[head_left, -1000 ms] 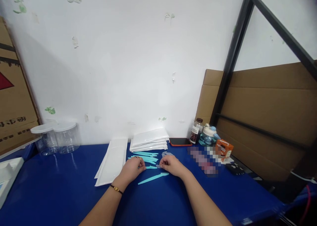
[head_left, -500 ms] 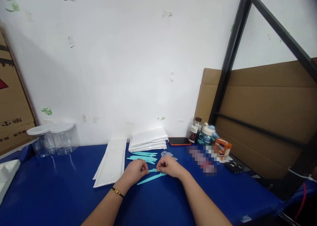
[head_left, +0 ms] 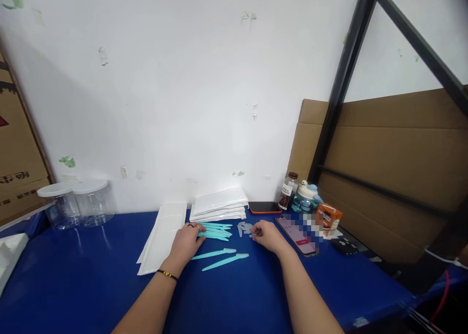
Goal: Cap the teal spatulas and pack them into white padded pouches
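My left hand reaches to the near end of a small pile of turquoise plastic sticks, its fingers curled over them. My right hand is at a little heap of pale clear caps, fingertips pinched together at its edge. Two turquoise sticks with caps on their ends, one and another, lie side by side on the blue table between my hands. A gold bracelet is on my left wrist.
White flat pouches lie left of the sticks and a stack of them at the wall. Two clear jars stand far left. A red-edged phone, a second phone, bottles, an orange box and cardboard sit right.
The stick held between both hands now lies on the table beside the other. My left hand moved up to the stick pile, my right hand to the clear caps.
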{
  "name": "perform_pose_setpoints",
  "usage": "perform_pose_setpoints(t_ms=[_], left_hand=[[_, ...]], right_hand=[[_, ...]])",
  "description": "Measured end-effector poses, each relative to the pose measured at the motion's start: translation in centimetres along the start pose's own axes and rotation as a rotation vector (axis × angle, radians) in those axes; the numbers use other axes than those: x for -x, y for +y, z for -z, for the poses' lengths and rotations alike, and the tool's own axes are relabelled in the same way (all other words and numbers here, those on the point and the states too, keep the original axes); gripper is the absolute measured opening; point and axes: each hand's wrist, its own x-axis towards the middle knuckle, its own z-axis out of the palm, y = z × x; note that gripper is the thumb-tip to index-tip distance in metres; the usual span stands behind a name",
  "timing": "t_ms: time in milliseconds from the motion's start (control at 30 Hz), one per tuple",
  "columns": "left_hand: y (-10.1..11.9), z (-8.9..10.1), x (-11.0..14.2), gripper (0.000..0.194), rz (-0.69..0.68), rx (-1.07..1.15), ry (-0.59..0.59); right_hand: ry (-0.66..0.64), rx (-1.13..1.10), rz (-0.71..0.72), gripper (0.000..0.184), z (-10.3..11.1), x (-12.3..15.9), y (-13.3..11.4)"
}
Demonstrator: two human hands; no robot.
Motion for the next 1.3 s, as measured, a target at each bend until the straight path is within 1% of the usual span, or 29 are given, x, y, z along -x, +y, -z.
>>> perform_pose_setpoints(t_ms=[133,267,333,433,500,633,767,900,1000,1067,1100,1133,1167,1267,1300], left_hand=[[0.1,0.2,0.0,0.014,0.000,-0.019,-0.010],[0.4,0.7,0.1,0.017,-0.015,-0.012,-0.005],[0.8,1.1,0.2,0.019,-0.057,0.009,-0.003],[1.5,1.4,0.5,0.018,-0.146,0.035,-0.044],[1.9,1.3,0.6,0.016,-0.176,0.030,-0.083],[2.0,0.9,0.6,0.016,-0.157,0.026,-0.144],[2.0,0.8,0.6,0.018,-0.144,0.045,-0.159],[2.3,0.4,0.6,0.017,-0.172,0.072,-0.160],[2.7,0.0,0.7,0.016,-0.217,0.101,-0.169],[2.8,0.0,0.8,0.014,-0.250,0.117,-0.195],[2.8,0.1,0.8,0.015,-0.255,0.127,-0.202],[2.7,0.2,0.8,0.016,-0.245,0.136,-0.201],[2.6,0.4,0.8,0.019,-0.220,0.139,-0.184],[1.9,0.8,0.7,0.021,-0.095,0.090,-0.089],[1.6,0.9,0.6,0.020,-0.065,0.059,-0.070]], right_hand=[[-0.046,0.014,0.017,0.012,-0.5,0.1,-0.3],[-0.045,0.021,0.082,0.016,-0.9,-0.1,-0.9],[-0.069,-0.014,0.108,0.016,-1.2,-0.2,-1.1],[-0.141,-0.115,0.119,0.012,-1.6,-0.1,-1.5],[-0.187,-0.179,0.127,0.011,-1.8,0.0,-2.0],[-0.234,-0.250,0.141,0.011,-1.9,0.3,-3.1],[-0.234,-0.254,0.147,0.011,-2.0,0.3,-3.7],[-0.247,-0.262,0.170,0.012,-2.5,0.3,-4.1],[-0.308,-0.292,0.208,0.013,-2.6,0.4,-4.3],[-0.360,-0.297,0.206,0.014,-2.5,0.4,-4.3],[-0.361,-0.290,0.200,0.014,-2.3,0.4,-4.1],[-0.330,-0.276,0.194,0.014,-2.2,0.3,-3.9],[-0.262,-0.253,0.186,0.014,-2.0,0.2,-3.7],[0.021,-0.126,0.125,0.017,-1.6,-0.3,-2.9],[0.081,-0.081,0.100,0.017,-1.6,-0.4,-2.7]])
